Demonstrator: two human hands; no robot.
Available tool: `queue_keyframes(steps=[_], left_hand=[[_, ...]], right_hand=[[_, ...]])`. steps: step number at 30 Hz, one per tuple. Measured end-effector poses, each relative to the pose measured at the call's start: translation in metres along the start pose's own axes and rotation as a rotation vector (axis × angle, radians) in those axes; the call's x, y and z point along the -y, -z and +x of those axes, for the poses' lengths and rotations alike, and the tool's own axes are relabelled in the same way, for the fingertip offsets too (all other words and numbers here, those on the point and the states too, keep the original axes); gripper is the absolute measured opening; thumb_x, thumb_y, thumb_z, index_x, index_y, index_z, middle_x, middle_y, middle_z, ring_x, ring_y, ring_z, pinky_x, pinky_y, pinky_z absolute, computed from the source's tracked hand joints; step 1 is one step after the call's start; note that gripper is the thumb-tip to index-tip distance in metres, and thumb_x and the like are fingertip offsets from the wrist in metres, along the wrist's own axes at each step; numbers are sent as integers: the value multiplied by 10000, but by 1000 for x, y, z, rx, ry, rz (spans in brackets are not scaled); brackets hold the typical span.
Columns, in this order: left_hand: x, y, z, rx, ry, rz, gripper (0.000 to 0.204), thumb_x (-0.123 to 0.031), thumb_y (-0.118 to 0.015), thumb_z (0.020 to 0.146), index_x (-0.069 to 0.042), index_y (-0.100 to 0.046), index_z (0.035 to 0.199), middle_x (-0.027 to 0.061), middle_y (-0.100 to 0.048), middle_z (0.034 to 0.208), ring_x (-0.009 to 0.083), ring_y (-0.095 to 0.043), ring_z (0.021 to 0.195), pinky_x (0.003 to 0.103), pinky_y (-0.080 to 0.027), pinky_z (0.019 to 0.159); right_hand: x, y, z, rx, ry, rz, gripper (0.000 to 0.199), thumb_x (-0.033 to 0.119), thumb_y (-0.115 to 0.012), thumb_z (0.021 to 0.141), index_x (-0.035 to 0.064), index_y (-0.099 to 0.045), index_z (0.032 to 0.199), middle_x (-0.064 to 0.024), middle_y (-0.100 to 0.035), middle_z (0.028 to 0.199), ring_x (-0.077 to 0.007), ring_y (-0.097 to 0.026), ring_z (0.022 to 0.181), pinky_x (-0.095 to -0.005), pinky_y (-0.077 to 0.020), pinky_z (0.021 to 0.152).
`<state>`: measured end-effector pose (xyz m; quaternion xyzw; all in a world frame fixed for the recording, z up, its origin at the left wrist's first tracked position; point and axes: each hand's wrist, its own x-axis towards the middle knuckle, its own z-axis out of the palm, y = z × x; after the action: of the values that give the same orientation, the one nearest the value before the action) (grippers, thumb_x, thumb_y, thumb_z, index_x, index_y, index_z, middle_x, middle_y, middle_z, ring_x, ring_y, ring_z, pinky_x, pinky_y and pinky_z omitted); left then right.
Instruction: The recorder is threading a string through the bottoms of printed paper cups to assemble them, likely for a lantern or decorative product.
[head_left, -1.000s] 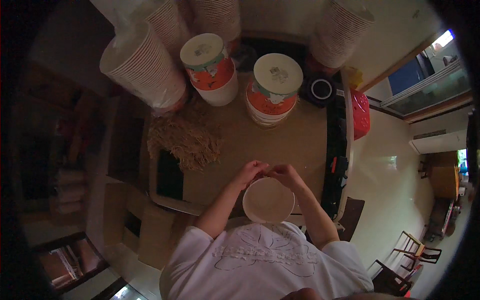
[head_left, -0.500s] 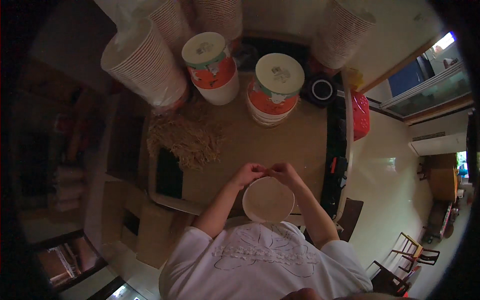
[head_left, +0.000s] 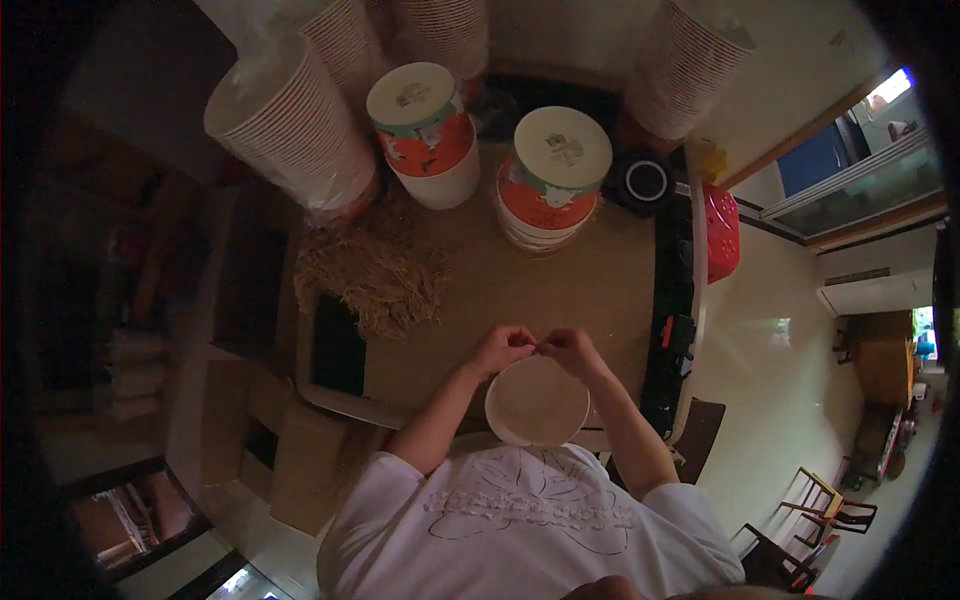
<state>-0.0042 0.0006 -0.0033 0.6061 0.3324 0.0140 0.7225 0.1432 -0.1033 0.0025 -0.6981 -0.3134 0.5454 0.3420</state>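
A round white paper bucket (head_left: pixel 537 402) stands close against my shirt, its open mouth facing up. At its far rim my left hand (head_left: pixel 505 350) is closed in a pinch. Beside it, my right hand (head_left: pixel 568 352) pinches too, and the fingertips of both hands almost meet just above the rim. Whatever lies between the fingers is too small to make out. Beyond my left hand is a loose heap of tan strings (head_left: pixel 385 285) on the brown tabletop (head_left: pixel 480 280).
Two upside-down orange and white paper buckets (head_left: pixel 425 140) (head_left: pixel 553 185) stand farther back. Tall stacks of nested white buckets (head_left: pixel 290 130) (head_left: pixel 690 70) rise at the back corners. A black round device (head_left: pixel 643 182) and a red basket (head_left: pixel 721 232) are at the right edge.
My fingers have shifted slightly over the far rim, with the right fingertips a little lower. The bucket has stayed in place.
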Motion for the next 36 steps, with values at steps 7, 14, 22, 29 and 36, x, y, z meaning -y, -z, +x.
queue_keyframes(steps=[7,14,22,29,36], left_hand=[[21,3,4,45,10,-247,92,-90,-584,756,-35,-580,831,11,-580,758,75,-531,683,221,-447,622],[15,5,5,42,151,-305,135,-134,-572,788,-32,-595,874,25,-592,790,103,-553,713,233,-450,652],[19,7,7,47,157,-523,193,-162,-551,806,-14,-600,920,51,-607,863,120,-571,764,241,-453,694],[24,6,8,-7,112,-273,163,-167,-536,817,-31,-608,871,14,-590,777,87,-532,693,228,-436,645],[8,5,3,24,86,-214,164,-171,-518,829,-34,-608,819,-1,-581,756,80,-522,692,236,-429,636]], right_hand=[[-9,-1,4,-29,22,-64,138,142,-572,745,8,-604,762,-20,-560,642,-74,-489,629,-242,-409,569],[14,-3,-4,-21,-8,10,154,156,-577,749,10,-612,786,-25,-568,650,-80,-490,618,-243,-410,557],[3,-4,-1,-53,62,7,160,167,-581,757,11,-618,762,-25,-571,640,-75,-488,610,-240,-407,548],[-1,-5,0,-81,24,-28,119,128,-577,749,14,-612,751,-31,-578,659,-79,-499,640,-240,-417,587],[-4,-5,1,-77,95,19,76,90,-577,742,16,-595,743,-25,-568,674,-93,-519,679,-243,-422,617]])
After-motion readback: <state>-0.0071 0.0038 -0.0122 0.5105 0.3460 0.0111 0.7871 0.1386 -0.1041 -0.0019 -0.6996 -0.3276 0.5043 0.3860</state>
